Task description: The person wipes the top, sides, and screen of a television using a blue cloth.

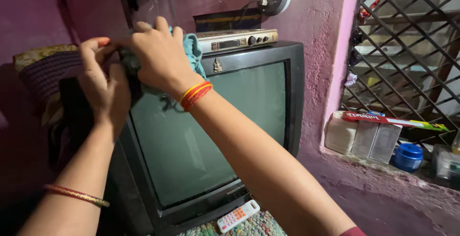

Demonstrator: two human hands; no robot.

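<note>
Above the TV's (pixel 211 135) top left corner, both hands grip one teal cloth (pixel 191 51): left hand (pixel 103 90) pinching it, right hand (pixel 160 56) clenched over it. Remote (pixel 238 215) lies below the TV; receiver (pixel 237 39) sits on top.

set-top box (pixel 237 39) crowds the television (pixel 268 54) top; wall close behind, screen front open.

Crumpled teal cloth (pixel 193 49) bunched atop the television (pixel 201 135).
</note>
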